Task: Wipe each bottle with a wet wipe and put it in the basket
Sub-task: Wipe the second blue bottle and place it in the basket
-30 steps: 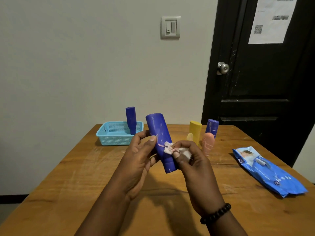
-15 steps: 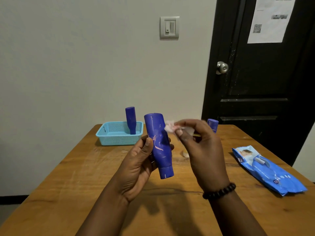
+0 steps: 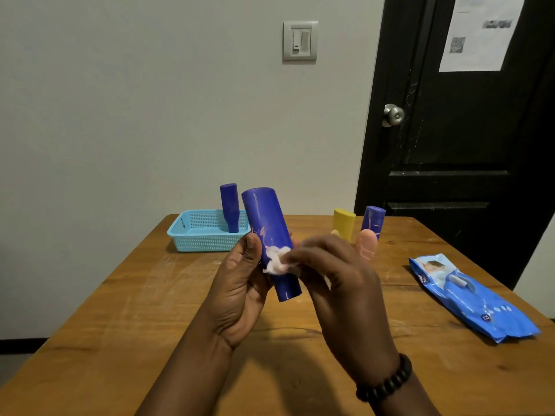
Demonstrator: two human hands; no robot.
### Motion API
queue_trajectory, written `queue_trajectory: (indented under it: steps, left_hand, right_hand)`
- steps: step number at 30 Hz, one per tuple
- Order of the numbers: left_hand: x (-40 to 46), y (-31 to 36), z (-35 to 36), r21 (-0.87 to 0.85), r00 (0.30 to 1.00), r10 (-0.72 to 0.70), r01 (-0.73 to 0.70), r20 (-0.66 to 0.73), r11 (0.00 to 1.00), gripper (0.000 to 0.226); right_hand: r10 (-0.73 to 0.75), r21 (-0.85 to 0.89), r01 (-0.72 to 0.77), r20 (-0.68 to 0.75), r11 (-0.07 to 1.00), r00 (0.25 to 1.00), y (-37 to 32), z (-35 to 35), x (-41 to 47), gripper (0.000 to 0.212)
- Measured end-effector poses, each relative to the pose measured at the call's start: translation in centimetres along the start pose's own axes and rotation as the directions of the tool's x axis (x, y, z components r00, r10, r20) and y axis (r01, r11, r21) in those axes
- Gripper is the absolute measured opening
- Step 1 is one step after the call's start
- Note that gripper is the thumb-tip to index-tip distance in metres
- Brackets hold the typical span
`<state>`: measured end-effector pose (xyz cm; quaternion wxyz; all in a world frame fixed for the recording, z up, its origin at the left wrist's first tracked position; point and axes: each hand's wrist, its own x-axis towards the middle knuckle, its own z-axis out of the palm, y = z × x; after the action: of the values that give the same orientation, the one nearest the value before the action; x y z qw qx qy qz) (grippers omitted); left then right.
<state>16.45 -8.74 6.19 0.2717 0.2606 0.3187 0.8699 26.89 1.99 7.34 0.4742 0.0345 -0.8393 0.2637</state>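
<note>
A large blue bottle (image 3: 270, 241) was held above the wooden table (image 3: 150, 295), in front of the person's chest. Its long axis ran nearly upright, tilted so that the flat base pointed up and slightly to the left, while the narrower cap end pointed down and to the right. The bottle was gripped by the left hand (image 3: 237, 292), whose thumb was laid along the near side and whose fingers were curled round the back. A crumpled white wet wipe (image 3: 277, 261) was pinched in the fingertips of the right hand (image 3: 339, 283) and pressed against the lower middle of the bottle.

A light blue basket (image 3: 204, 235) stood at the far left of the table, and a smaller blue bottle (image 3: 229, 210) stood cap down inside it. Beyond the right hand, a yellow bottle (image 3: 344, 223), another blue bottle (image 3: 373, 220) and a peach bottle (image 3: 367, 244) stood close together. A blue wipes packet (image 3: 474, 298) lay flat on the right side of the table.
</note>
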Motion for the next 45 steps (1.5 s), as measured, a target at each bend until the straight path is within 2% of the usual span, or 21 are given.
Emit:
queue_trajectory:
  steps: [2,3,9,16,19,21,24,27,31,36,38,41,45]
  left_hand:
    - [0.0,-0.4,-0.3,-0.010,0.999,-0.026,0.025,-0.046,1.000,0.093]
    - [0.0,-0.6,-0.4,-0.010,0.998,-0.027,0.027,-0.058,1.000,0.095]
    - [-0.7,-1.2,0.2,0.034,0.998,-0.040,0.038,0.049,0.999,0.061]
    - [-1.0,-1.1,0.6,0.115,0.996,-0.054,0.046,0.064,0.992,0.081]
    - [-0.5,-1.0,0.3,0.058,0.998,-0.019,0.015,0.064,0.998,0.067]
    - [0.0,-0.9,0.0,0.030,1.000,0.001,-0.001,0.021,1.000,0.065]
    - [0.2,-0.9,-0.2,0.018,0.996,-0.017,0.018,-0.091,1.000,0.082]
    - [0.0,-1.2,0.1,0.039,0.990,-0.038,0.044,-0.139,0.998,0.056]
    - [-0.4,-1.9,0.7,0.142,0.994,-0.037,0.051,-0.103,0.989,0.046]
    - [-0.7,-2.2,1.1,0.313,0.996,-0.040,0.063,-0.079,0.948,0.058]
    - [-0.6,-2.1,1.1,0.328,0.995,-0.029,0.057,-0.090,0.943,0.066]
    - [-0.4,-1.9,1.2,0.338,0.995,0.001,0.033,-0.099,0.940,0.056]
    - [0.1,-1.2,1.1,0.272,0.991,0.026,0.011,-0.133,0.962,0.054]
  right_hand:
    - [-0.002,-0.007,0.002,0.018,1.000,1.000,0.2,0.0,-1.4,0.026]
    - [-0.004,-0.013,0.004,0.017,1.000,1.000,0.3,-0.1,-1.7,0.026]
    - [-0.014,-0.072,0.006,-0.104,0.997,0.994,0.3,-0.2,1.6,0.023]
    - [0.047,-0.035,-0.052,-0.112,0.998,0.993,0.3,-0.1,5.8,0.019]
    - [0.004,-0.040,-0.007,-0.074,0.999,0.997,0.0,0.0,3.9,0.023]
    - [-0.030,-0.064,0.027,-0.053,0.998,0.998,0.1,0.2,1.6,0.025]
    - [-0.008,-0.062,0.007,-0.009,0.998,1.000,0.6,0.8,-1.7,0.026]
    - [0.004,-0.059,-0.007,-0.049,0.998,0.999,0.9,1.2,-2.8,0.027]
    - [-0.032,-0.152,0.013,-0.121,0.988,0.992,0.5,1.0,-0.4,0.034]
    - [-0.077,-0.197,0.040,-0.183,0.979,0.980,0.2,0.1,4.4,0.033]
    - [-0.086,-0.201,0.049,-0.183,0.978,0.979,0.3,-0.2,5.4,0.031]
    - [-0.095,-0.214,0.062,-0.146,0.975,0.985,0.4,-0.2,4.6,0.033]
    - [-0.084,-0.203,0.070,-0.061,0.977,0.995,0.8,0.3,0.9,0.031]
